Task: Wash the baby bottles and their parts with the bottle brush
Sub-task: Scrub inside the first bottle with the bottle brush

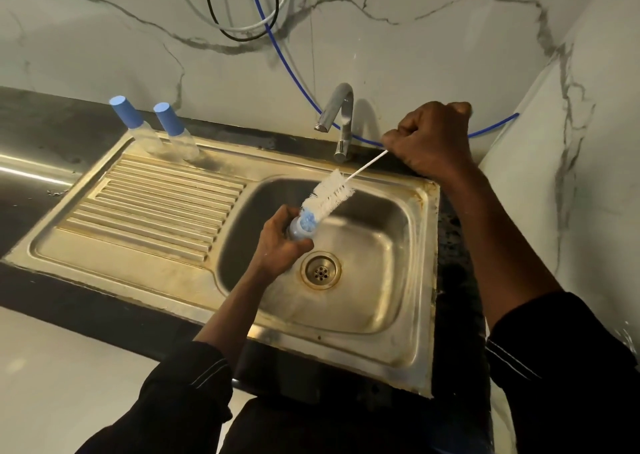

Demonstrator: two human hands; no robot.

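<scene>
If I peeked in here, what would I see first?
First the fluffy white bottle brush in the middle, above the steel sink. The right hand grips its thin handle, and its blue tip pokes into a small bottle held by the left hand. Next you would spot a blue-capped bottle and its twin, standing side by side at the sink's back left corner.

Three bottles [144, 141] [186, 146] [298, 229], two blue caps [122, 110] [168, 117], one brush [329, 194].
</scene>
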